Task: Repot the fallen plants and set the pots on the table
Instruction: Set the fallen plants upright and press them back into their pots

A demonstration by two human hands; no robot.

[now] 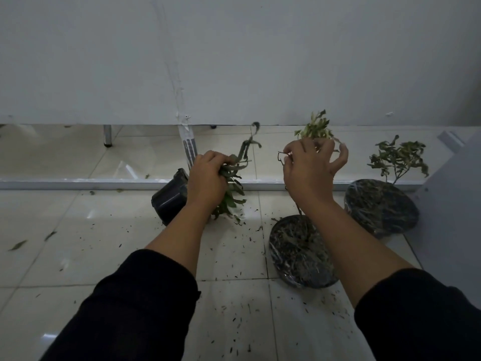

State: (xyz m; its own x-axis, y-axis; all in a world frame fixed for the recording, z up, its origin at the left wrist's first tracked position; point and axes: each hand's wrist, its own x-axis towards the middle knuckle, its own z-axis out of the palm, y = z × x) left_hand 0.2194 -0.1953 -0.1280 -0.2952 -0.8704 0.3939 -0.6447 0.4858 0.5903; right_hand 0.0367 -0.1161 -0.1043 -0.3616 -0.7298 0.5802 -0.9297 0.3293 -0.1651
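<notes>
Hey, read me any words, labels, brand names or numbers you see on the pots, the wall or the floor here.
None: no readable text shows anywhere in this view.
The tipped-over black pot, the two upright pots and the white wall bear no print.
The white strip hanging by the wall has dark stripes, no letters.

black pot [170, 201], green plant [231, 188], cream tiles [78, 256]
</notes>
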